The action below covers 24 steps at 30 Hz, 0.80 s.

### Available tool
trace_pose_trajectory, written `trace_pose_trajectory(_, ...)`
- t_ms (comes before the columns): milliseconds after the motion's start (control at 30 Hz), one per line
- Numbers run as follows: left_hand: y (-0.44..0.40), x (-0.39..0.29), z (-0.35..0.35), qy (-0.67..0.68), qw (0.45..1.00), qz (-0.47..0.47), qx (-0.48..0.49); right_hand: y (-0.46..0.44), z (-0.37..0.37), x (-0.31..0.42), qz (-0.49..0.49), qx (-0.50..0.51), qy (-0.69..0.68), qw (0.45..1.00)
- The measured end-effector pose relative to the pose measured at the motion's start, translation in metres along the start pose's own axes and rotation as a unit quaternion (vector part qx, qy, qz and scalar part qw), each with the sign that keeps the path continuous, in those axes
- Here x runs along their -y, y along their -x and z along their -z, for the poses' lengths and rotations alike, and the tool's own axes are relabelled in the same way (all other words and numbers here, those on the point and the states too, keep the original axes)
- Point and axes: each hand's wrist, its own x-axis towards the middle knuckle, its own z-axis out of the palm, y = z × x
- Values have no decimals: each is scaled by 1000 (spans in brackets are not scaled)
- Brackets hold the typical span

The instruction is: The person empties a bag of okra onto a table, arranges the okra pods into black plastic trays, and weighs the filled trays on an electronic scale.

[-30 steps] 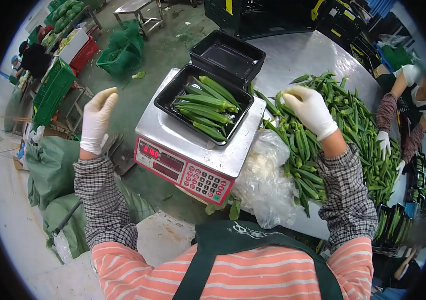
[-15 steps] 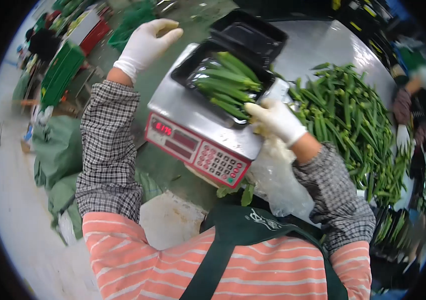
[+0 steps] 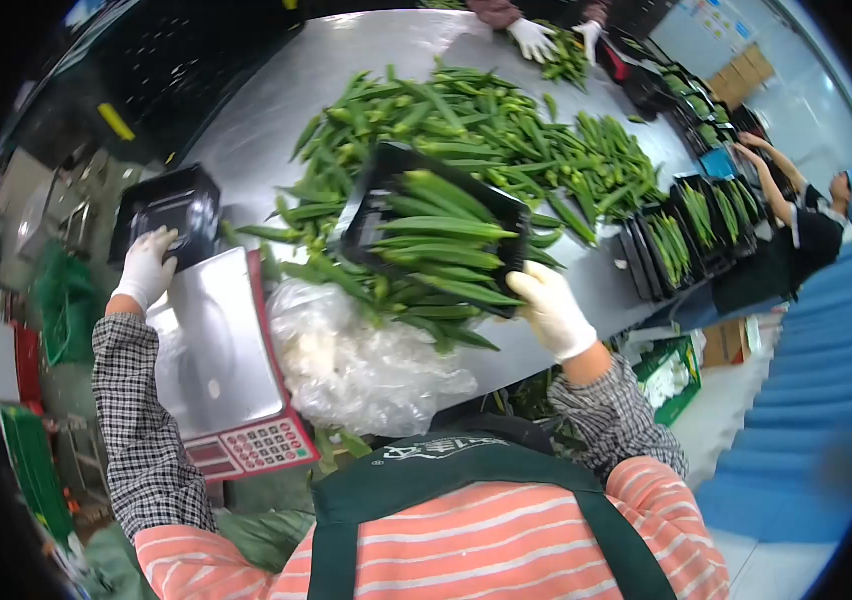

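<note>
My right hand [image 3: 556,312], in a white glove, grips the near right corner of a black plastic tray [image 3: 358,232] with several green okra pods [image 3: 441,238] lying side by side in it. This tray is tilted above a big heap of loose okra [image 3: 506,130] on the steel table. At the left, my gloved left hand [image 3: 149,268] has its fingers bent over the near edge of another black tray [image 3: 201,205] that holds no okra. That tray stands just behind the bare steel plate of a red-framed scale [image 3: 216,340].
Crumpled clear plastic bags [image 3: 346,365] lie between the scale and the table's front edge. A co-worker's gloved hands [image 3: 534,40] are at a small okra pile at the far side. Filled trays [image 3: 668,245] stand at the right, near another person [image 3: 796,220] in dark clothing.
My right hand has lifted the okra tray off the scale and carried it right, over the heap. My left hand has come down onto the other tray. The camera view has swung right.
</note>
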Motion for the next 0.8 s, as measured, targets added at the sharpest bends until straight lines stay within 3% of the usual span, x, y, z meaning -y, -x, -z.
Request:
trace_pose_trajectory(100,-20,-2,-9,31,994,23,104,47,69,-14,12,-180,-7,984)
trace_pose_trajectory(233,-21,-5,-7,1,994,49,95,98,143,-61,-24,-331,-63,941)
trace_pose_trajectory(300,-21,-16,7,-7,991,82,101,109,175,-92,-47,-378,-86,921)
trace_pose_trajectory(333,-20,-12,5,2,996,62,58,108,186,-102,-47,-399,-105,909)
trace_pose_trajectory(500,-20,9,13,32,998,38,50,86,223,-130,-33,-486,-190,853)
trace_pose_trajectory(533,-20,9,16,41,997,40,59,86,222,-129,-21,-461,-174,870)
trace_pose_trajectory(567,-15,12,23,36,999,-2,-13,90,222,-127,-57,-454,-173,872)
trace_pose_trajectory(633,-4,13,42,27,995,45,-87,102,218,-118,-129,-436,-170,874)
trace_pose_trajectory(700,25,9,61,-3,979,-13,-203,112,205,-115,-182,-368,-130,902)
trace_pose_trajectory(800,89,-16,69,35,981,27,-189,92,144,-82,-115,-277,93,950)
